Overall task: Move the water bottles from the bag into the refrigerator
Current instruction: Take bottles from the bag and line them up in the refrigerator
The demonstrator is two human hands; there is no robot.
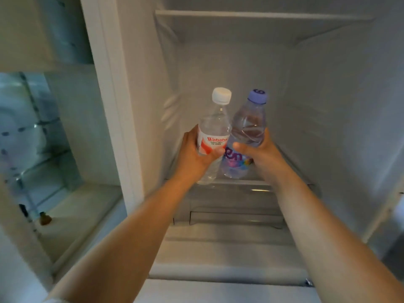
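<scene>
We had both forearms stretched forward into the open refrigerator (pixel 328 106). Our left hand (pixel 194 156) was wrapped around the white-capped bottle (pixel 215 132), thumb across the lower edge of its red-and-white label, fingers curled out of sight behind it. Our right hand (pixel 255 153) gripped the purple-capped bottle (pixel 247 136) in the same way, thumb laid over its purple lettering. The two bottles stood nearly upright and pressed together at the shoulder, caps leaning slightly apart, held inside the compartment just above the clear drawer (pixel 236 213) at the bottom; we could not tell whether their bases rested on anything. Farther in and higher up, a white shelf (pixel 262 16) crossed the cavity. To the left, the open door (pixel 43 149) showed transparent racks, blurred. Both bottles were clear plastic and filled with water, the right one tinted faintly violet with a colourful label.
</scene>
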